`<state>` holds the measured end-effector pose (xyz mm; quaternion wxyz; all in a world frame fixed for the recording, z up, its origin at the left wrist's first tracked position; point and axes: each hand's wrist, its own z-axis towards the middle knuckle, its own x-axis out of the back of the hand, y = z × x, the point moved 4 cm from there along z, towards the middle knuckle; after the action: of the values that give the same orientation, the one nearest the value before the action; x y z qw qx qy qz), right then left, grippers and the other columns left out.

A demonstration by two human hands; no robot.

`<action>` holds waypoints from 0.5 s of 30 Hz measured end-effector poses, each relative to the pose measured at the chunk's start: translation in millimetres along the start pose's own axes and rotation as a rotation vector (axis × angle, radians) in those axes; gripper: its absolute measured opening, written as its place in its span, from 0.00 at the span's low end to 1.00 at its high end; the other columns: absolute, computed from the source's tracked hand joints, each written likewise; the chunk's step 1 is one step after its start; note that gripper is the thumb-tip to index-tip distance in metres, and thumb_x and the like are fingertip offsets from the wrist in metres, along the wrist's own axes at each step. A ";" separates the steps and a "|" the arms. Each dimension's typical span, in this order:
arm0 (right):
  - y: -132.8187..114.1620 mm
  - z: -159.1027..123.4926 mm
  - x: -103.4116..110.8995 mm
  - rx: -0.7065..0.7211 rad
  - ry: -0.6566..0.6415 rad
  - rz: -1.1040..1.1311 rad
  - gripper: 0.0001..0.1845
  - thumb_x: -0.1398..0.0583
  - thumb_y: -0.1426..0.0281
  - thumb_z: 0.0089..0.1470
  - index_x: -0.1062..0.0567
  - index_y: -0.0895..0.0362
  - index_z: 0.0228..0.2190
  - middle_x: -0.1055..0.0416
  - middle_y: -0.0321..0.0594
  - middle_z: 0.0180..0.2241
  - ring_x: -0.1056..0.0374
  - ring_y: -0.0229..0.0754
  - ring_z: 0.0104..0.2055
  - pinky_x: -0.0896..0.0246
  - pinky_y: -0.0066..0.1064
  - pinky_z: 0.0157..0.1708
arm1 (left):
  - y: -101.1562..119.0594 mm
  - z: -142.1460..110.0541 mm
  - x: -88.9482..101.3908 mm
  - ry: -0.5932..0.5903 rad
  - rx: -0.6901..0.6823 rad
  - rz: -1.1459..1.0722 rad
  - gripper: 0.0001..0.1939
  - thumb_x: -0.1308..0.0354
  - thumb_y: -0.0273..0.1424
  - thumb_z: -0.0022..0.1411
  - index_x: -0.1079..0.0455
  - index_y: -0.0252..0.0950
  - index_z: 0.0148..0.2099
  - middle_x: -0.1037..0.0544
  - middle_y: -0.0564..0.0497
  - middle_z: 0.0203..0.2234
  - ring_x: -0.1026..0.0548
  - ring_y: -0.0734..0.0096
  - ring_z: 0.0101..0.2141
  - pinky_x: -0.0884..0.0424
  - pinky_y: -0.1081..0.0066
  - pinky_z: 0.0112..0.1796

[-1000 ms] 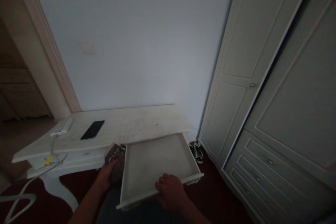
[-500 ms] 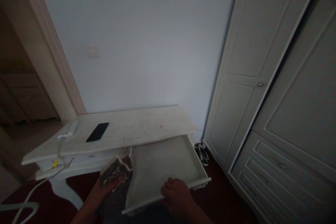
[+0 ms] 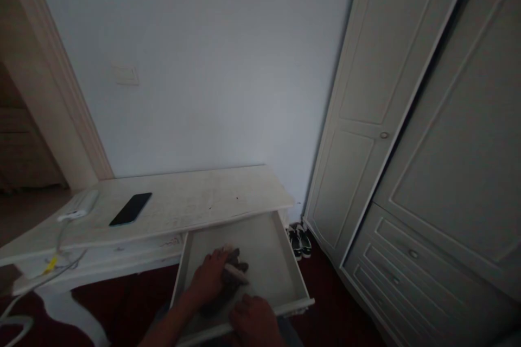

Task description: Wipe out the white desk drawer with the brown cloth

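Observation:
My left hand (image 3: 208, 277) is inside the pulled-out white drawer (image 3: 266, 241), with its fingers closed over a bunched dark grey-brown cloth (image 3: 235, 277) that has pale edging. The cloth lies low in the drawer, and part of it is hidden under the hand. At the drawer's front edge, my right hand (image 3: 255, 319) has its fingers curled over the top of the front board. Its thumb side is out of sight. The drawer belongs to a white desk (image 3: 211, 190) standing against the wall.
On the desktop lie a dark phone (image 3: 131, 209) and a white power strip (image 3: 79, 205), whose cable (image 3: 40, 282) hangs down at the left. Black-and-white shoes (image 3: 299, 241) stand on the dark red floor beside a tall white wardrobe (image 3: 358, 173).
My left hand has carried the cloth from left of the drawer over its side and into it. The right hand stays on the drawer front. The view has shifted slightly right.

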<state>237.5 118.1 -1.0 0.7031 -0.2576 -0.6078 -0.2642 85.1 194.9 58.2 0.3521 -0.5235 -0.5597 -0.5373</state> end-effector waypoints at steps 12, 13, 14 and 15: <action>-9.4 -9.2 21.6 -0.058 0.059 0.113 0.18 0.33 0.52 0.62 0.22 0.54 0.41 0.19 0.42 0.42 0.25 0.52 0.47 0.28 0.39 0.43 | -1.9 -10.3 -18.4 -0.080 -0.050 -0.271 0.36 0.41 0.37 0.65 0.36 0.40 0.73 0.23 0.41 0.64 0.24 0.55 0.61 0.31 0.64 0.60; -8.9 -9.6 21.7 -0.057 0.073 0.116 0.18 0.33 0.52 0.62 0.22 0.54 0.41 0.20 0.42 0.42 0.25 0.52 0.46 0.28 0.39 0.43 | 2.4 -13.1 -17.5 -0.115 -0.096 -0.285 0.33 0.41 0.39 0.66 0.34 0.41 0.71 0.22 0.42 0.63 0.23 0.55 0.60 0.30 0.63 0.60; -8.3 -10.0 21.0 -0.051 0.084 0.120 0.18 0.33 0.52 0.61 0.22 0.54 0.41 0.20 0.42 0.41 0.26 0.52 0.46 0.28 0.40 0.44 | 6.6 -15.3 -15.9 -0.149 -0.124 -0.275 0.30 0.42 0.39 0.67 0.31 0.42 0.69 0.21 0.43 0.63 0.23 0.55 0.59 0.29 0.62 0.60; -7.6 -10.2 19.5 -0.048 0.092 0.125 0.19 0.32 0.51 0.60 0.22 0.54 0.41 0.19 0.42 0.41 0.26 0.52 0.46 0.28 0.40 0.44 | 10.7 -16.8 -13.9 -0.179 -0.136 -0.247 0.28 0.43 0.40 0.67 0.29 0.43 0.67 0.20 0.44 0.62 0.22 0.54 0.59 0.29 0.61 0.59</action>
<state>242.0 104.5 17.4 0.7392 -0.2994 -0.5509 -0.2459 95.4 174.4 50.3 0.1958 -0.5190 -0.6114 -0.5644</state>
